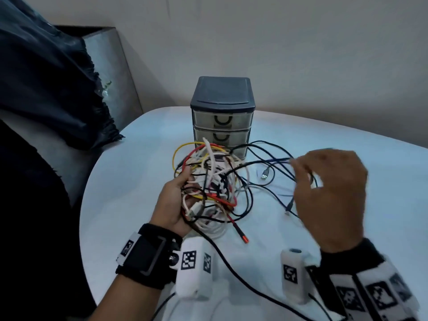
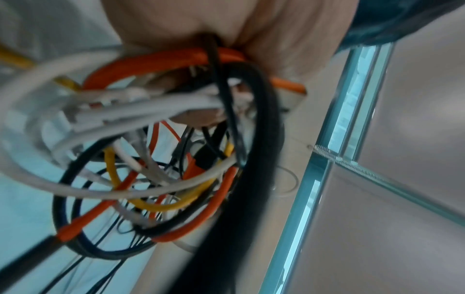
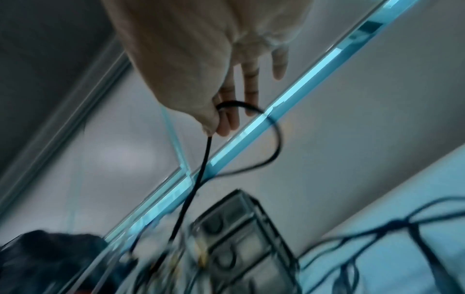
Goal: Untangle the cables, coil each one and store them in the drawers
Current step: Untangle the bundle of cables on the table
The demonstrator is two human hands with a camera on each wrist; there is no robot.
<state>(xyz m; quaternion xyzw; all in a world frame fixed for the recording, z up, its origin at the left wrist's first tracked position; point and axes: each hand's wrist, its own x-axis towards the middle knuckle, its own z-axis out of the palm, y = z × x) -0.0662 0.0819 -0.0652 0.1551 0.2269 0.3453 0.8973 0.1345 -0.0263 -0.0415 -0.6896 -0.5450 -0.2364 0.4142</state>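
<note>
White table (image 1: 129, 172) and a pale wall frame the head view: a small drawer unit (image 1: 222, 112), its visible drawers closed, stands beyond the fingertips of both hands. The left hand (image 1: 176, 200) lies palm-up with its fingers curled through the cable tangle (image 1: 213, 181), a knot of white, yellow, red and black leads resting on the table just ahead of that palm. The right hand (image 1: 331, 193) hovers to the right of the knot, blurred, thumb and forefinger pinching a black cable (image 1: 261, 162) whose run stretches leftward from those fingertips into the tangle; this hand is the nearer one to that strand's free length. From the left wrist, the fingers (image 2: 201, 117) are closed round several white and orange leads, black loops hanging below them. From the right wrist, the thumb and forefinger (image 3: 224, 127) nip the thin black cable, a loop arching beside the other, straighter fingers, the strand dropping away from them toward the drawer unit. Pulling away from the knot, along that line, is likely what comes next.
</note>
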